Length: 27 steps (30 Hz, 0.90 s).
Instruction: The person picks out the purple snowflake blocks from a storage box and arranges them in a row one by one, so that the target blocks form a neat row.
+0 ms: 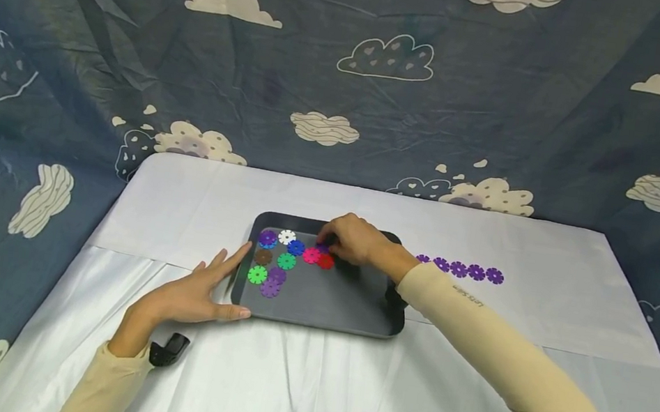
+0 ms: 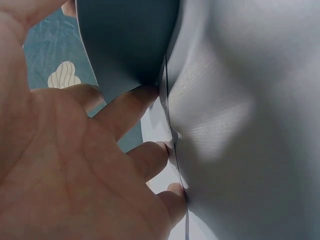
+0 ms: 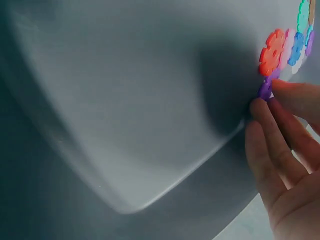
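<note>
A dark grey tray (image 1: pixel 341 306) lies on the white-covered table. My left hand (image 1: pixel 194 292) is spread at its left side, fingertips against the rim and thumb at the near corner. In the left wrist view, the fingers (image 2: pixel 127 107) reach out to the tray's side. My right hand (image 1: pixel 357 239) is over the tray's far part, its thumb and fingertips pinching a purple notched plastic disc (image 3: pixel 266 89). Close beside that disc lie a red disc (image 1: pixel 325 261) and a pink disc (image 1: pixel 312 255).
In the tray's left part are several more discs, among them a white disc (image 1: pixel 287 236), a brown disc (image 1: pixel 263 257) and a light green disc (image 1: pixel 258 275). A row of purple discs (image 1: pixel 476 272) lies right of the tray. Cloud-print cloth (image 1: pixel 283 87) hangs behind.
</note>
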Each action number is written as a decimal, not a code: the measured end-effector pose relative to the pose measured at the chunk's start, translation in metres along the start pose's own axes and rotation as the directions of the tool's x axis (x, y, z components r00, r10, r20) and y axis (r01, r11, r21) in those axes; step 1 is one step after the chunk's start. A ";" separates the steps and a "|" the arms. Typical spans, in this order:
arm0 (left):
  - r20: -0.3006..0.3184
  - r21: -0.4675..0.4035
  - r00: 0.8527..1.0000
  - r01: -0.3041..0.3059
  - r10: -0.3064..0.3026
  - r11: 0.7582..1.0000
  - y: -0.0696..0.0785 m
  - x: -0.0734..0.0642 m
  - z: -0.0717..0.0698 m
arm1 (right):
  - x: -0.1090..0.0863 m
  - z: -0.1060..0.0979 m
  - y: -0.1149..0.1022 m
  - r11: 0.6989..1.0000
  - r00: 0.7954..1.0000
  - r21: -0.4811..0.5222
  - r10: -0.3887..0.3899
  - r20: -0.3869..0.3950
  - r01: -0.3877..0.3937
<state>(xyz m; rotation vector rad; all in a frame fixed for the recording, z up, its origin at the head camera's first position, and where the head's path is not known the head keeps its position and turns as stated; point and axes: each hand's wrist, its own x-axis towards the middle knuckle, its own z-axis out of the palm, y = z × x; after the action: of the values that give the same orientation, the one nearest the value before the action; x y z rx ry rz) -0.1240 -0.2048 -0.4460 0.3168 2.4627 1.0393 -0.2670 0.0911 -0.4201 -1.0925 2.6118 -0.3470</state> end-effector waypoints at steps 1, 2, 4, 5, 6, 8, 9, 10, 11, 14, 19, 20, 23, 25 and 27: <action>-0.001 0.001 1.000 -0.002 0.002 1.000 0.000 0.000 0.000 | 0.000 0.000 0.000 1.000 1.000 -0.002 0.000 0.002 0.000; -0.003 0.002 1.000 -0.002 0.002 1.000 0.000 0.000 0.000 | -0.001 0.000 0.000 1.000 1.000 -0.007 -0.002 0.005 0.002; -0.008 0.002 1.000 0.001 -0.001 1.000 -0.001 0.000 0.000 | -0.001 0.001 -0.001 1.000 1.000 -0.010 -0.003 0.012 0.003; -0.009 0.003 1.000 -0.002 0.002 1.000 -0.001 0.000 0.000 | -0.001 0.001 -0.001 1.000 1.000 -0.014 -0.008 0.013 0.008; -0.009 0.004 1.000 -0.002 0.003 1.000 -0.001 0.000 0.000 | -0.002 0.001 -0.001 1.000 1.000 -0.016 -0.010 0.017 0.010; -0.008 0.002 1.000 -0.001 0.001 1.000 -0.001 0.000 0.000 | -0.002 0.002 -0.002 1.000 1.000 -0.020 -0.011 0.028 0.011; -0.007 0.002 1.000 0.000 0.000 1.000 -0.001 0.000 0.000 | -0.002 0.002 -0.002 1.000 0.999 -0.021 -0.012 0.032 0.012; -0.006 0.002 1.000 0.002 -0.002 1.000 -0.002 0.000 0.000 | -0.003 0.002 -0.002 1.000 0.999 -0.025 -0.012 0.037 0.013; -0.005 0.002 1.000 0.003 -0.003 1.000 -0.002 0.000 0.000 | -0.003 0.003 -0.002 1.000 0.999 -0.027 -0.011 0.043 0.013; -0.003 0.004 1.000 0.007 -0.007 1.000 -0.002 0.000 0.000 | -0.004 0.004 -0.001 0.999 0.998 -0.026 -0.028 0.055 0.029; -0.004 0.004 1.000 0.009 -0.009 1.000 -0.001 -0.001 -0.001 | -0.003 0.004 0.001 0.997 0.995 0.005 -0.075 0.058 0.075; -0.005 0.006 1.000 0.008 -0.008 1.000 -0.001 -0.001 -0.001 | -0.003 0.004 0.001 0.997 0.995 0.011 -0.078 0.059 0.078; -0.005 0.011 1.000 0.007 -0.007 1.000 -0.001 0.000 0.000 | -0.003 0.004 0.001 0.997 0.994 0.016 -0.082 0.066 0.081; -0.005 0.011 1.000 0.006 -0.006 1.000 -0.002 0.000 0.000 | -0.003 0.003 0.000 0.997 0.994 0.016 -0.082 0.073 0.081; -0.004 0.006 1.000 0.003 -0.003 1.000 -0.002 0.000 0.000 | -0.002 0.003 -0.001 0.997 0.993 0.014 -0.079 0.083 0.078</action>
<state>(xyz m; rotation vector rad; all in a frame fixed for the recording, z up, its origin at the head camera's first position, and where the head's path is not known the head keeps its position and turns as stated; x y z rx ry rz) -0.1243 -0.2057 -0.4477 0.3128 2.4698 1.0320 -0.2637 0.0921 -0.4225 -1.1826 2.4961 -0.3252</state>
